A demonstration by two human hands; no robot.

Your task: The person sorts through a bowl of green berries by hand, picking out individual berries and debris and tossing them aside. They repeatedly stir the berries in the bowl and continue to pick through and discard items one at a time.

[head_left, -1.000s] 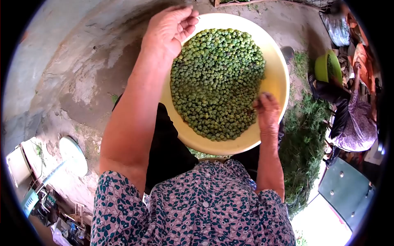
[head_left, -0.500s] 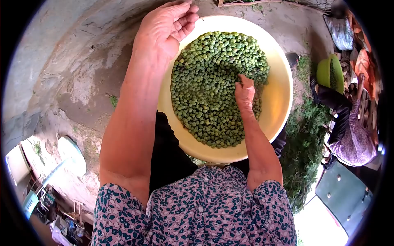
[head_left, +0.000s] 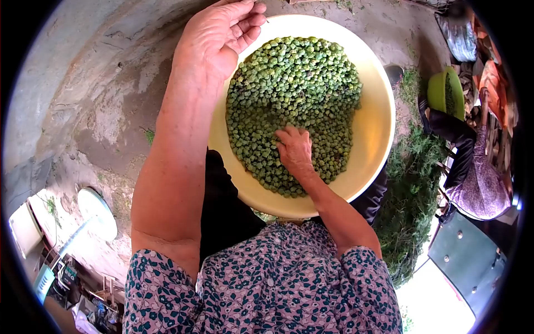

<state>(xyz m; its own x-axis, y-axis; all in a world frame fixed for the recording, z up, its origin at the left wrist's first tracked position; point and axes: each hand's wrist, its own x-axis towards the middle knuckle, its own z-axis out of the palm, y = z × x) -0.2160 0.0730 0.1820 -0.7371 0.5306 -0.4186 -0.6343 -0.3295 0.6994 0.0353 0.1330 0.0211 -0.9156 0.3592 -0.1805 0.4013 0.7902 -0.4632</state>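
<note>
A large pale yellow basin (head_left: 375,125) rests over my lap, holding a broad heap of small, round green fruits (head_left: 297,67). My right hand (head_left: 295,149) is low over the near half of the heap, palm down, its slightly parted, bent fingers touching the fruits. Raised at the basin's far left rim is my left hand (head_left: 225,42), with curled fingers and the thumb and forefinger drawn together near the top of the view. What this pinch holds, if anything, I cannot make out.
At the right, a person in a purple patterned top (head_left: 481,186) sits by a lime-green tub (head_left: 446,94). Cut green plants (head_left: 409,206) lie between us. A wall (head_left: 72,83) curves along the left, with a round white table (head_left: 97,214) below it.
My right hand has moved left and toward me across the heap, from its right side to the near middle. My left hand has shifted slightly left, still raised and curled.
</note>
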